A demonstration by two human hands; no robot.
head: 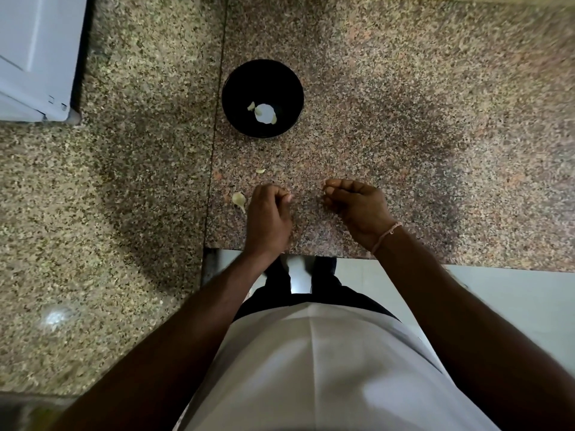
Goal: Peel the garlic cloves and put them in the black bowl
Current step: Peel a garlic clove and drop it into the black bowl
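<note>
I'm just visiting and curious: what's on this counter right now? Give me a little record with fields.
surface: speckled granite counter
black bowl: beyond the hands, a few pale garlic pieces inside
left hand: fingers curled, fingertips pinched together; what they hold is too small to tell
right hand: fingers loosely curled, nothing visible in it
loose bits: garlic clove beside the left hand, small scrap nearer the bowl
corner: white appliance, far left

The counter (404, 104) under both hands is speckled granite, pink-brown with black grains. Beyond the hands stands a black bowl (236, 88) with pale yellow-white cloves (250, 106) inside. A pink bracelet (385, 236) circles the right wrist.
</note>
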